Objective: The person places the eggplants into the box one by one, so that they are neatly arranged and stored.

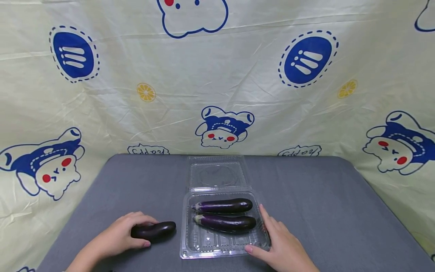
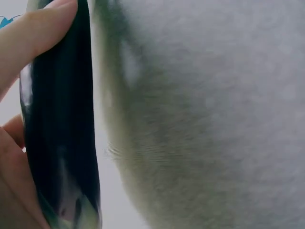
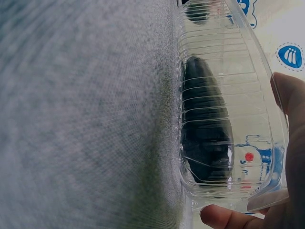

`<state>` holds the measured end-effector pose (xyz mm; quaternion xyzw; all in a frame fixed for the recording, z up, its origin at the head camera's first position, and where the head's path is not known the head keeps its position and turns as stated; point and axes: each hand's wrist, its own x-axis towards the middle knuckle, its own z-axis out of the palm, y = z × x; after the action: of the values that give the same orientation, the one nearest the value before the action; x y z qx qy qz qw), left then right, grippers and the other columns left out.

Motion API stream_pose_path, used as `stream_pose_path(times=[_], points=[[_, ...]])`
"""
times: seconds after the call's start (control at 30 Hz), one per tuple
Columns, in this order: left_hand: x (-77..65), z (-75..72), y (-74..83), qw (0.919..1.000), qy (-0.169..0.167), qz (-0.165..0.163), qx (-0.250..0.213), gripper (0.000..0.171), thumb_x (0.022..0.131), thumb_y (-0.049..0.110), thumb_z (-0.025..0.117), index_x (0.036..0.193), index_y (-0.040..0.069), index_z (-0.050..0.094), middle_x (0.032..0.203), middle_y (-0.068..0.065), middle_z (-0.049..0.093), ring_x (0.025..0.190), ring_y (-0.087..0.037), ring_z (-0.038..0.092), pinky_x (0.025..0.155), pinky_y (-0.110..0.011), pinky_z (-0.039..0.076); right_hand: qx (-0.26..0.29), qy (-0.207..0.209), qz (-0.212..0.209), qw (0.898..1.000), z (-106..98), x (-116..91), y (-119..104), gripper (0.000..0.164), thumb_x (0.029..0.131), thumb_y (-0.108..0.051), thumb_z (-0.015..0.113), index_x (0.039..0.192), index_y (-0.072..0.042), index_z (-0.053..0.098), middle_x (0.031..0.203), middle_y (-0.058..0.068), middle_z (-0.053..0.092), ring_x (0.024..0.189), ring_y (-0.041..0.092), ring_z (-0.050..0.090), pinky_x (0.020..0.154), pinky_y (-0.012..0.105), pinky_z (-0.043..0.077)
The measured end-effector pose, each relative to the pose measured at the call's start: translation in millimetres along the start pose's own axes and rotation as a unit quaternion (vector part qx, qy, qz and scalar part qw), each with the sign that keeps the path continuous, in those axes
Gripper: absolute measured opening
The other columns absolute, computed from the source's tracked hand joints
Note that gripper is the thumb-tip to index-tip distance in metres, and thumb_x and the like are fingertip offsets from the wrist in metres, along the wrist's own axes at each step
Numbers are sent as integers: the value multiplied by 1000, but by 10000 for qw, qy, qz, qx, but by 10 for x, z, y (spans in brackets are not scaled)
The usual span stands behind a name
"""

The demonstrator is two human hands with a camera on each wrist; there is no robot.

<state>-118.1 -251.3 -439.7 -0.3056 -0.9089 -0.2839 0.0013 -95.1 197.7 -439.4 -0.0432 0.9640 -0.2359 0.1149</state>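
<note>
A dark purple eggplant (image 1: 163, 229) lies on the grey table to the left of a clear plastic container (image 1: 185, 241). My left hand (image 1: 120, 234) grips its left end, thumb on the near side and fingers over the far side. Close up in the left wrist view, the glossy eggplant (image 2: 62, 119) runs along the hand. Inside the container lie two more eggplants, the far one (image 1: 224, 206) and the near one (image 1: 225, 223), side by side. My right hand (image 1: 285, 241) holds the container's near right corner, with its thumb at the near rim and fingers along the right side.
The container's hinged lid (image 1: 217, 173) is folded back flat toward the far table edge. A grey cloth covers the table (image 1: 306, 196). Behind it and at both sides hangs a pale printed curtain (image 1: 217, 75).
</note>
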Motion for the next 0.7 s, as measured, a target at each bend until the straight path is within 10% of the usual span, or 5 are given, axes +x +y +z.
stream_pose_path(times=[0.7], points=[[451,-329,431,9956,241,-759,489,46,78,39,83,121,37,66,98,20,61,88,-1,53,76,-28,46,31,23,-42,10000,3,2,10,120,71,-81,64,161,-22,10,145,16,51,128,38,52,88,65,48]])
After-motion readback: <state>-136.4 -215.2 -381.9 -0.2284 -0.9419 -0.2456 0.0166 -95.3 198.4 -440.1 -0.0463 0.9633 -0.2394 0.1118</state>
